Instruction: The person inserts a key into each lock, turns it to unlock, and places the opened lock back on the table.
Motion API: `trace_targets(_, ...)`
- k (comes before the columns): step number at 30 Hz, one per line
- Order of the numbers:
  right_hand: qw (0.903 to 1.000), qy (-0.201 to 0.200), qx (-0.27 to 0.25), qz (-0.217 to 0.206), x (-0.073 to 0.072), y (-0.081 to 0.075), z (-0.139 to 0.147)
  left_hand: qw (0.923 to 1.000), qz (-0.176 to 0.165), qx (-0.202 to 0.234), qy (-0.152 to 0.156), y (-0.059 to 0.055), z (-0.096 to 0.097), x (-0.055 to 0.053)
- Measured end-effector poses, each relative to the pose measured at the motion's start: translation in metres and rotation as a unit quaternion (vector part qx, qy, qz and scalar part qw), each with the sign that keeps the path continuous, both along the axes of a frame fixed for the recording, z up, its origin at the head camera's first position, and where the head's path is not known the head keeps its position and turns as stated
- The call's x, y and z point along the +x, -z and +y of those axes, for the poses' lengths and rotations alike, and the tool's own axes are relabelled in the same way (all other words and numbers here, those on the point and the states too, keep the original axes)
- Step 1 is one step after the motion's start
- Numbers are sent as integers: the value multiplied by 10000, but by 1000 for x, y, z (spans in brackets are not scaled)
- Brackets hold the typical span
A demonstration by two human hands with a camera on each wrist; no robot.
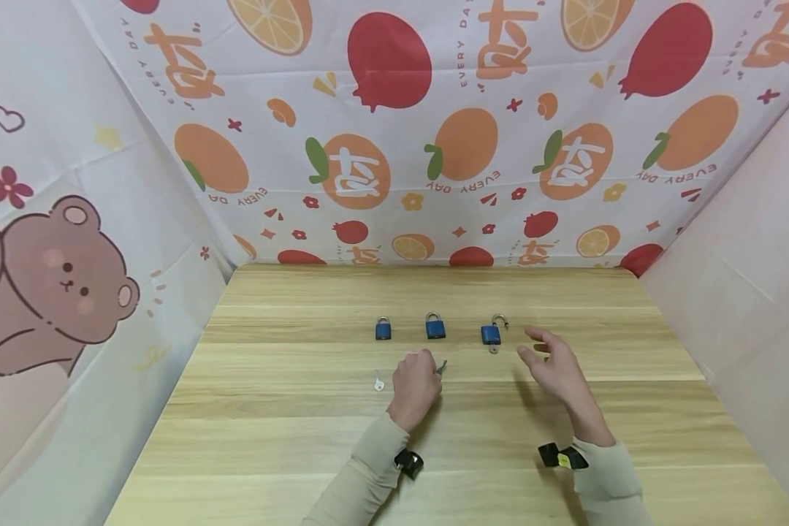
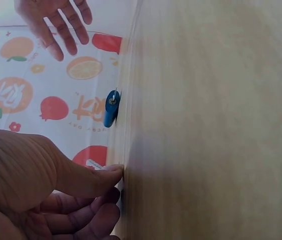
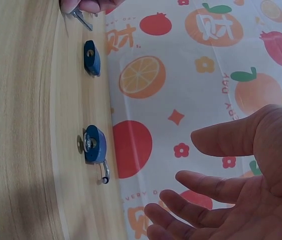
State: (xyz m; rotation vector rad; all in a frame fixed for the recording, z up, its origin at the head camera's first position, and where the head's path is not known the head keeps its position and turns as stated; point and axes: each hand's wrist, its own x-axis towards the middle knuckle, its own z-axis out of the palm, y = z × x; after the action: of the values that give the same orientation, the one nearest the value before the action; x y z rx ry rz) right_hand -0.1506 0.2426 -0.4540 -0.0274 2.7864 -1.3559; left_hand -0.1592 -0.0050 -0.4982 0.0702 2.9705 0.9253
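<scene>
My left hand (image 1: 416,386) pinches a small key (image 3: 83,21) between thumb and fingers, just above the tabletop. In front of it stand two blue padlocks with closed shackles, the left padlock (image 1: 383,330) and the middle padlock (image 1: 436,329). Further right lies a third blue padlock (image 1: 491,336), its shackle swung open and a key (image 1: 494,350) in its keyhole. My right hand (image 1: 556,371) hovers to the right of that open padlock, fingers spread and holding nothing. Another loose key (image 1: 378,383) lies to the left of my left hand.
The wooden table (image 1: 269,438) has a fruit-print cloth (image 1: 408,161) hanging at its back edge. A bear-print cloth (image 1: 66,292) hangs on the left and a pale cloth (image 1: 749,292) on the right. Dark bands with small devices sit on both wrists.
</scene>
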Motion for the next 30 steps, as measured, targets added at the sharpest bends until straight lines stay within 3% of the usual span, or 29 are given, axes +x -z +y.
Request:
trace_targets(6,10000,-7,-22,6,2,0,-1,9994,-158,304,-86,-1,-4,-1)
trace_targets(12,10000,5,-63,-24,1,-3,-4,9970,409,627,-215,-6,-8,-4)
trace_targets(19,9999,-61,-95,3,-2,-5,-9,9914,545,1145,-328,-17,-11,-9)
trace_targets(30,9996,-45,-199,181,-7,-9,-17,9796,1210,1535,-458,-29,-14,-17)
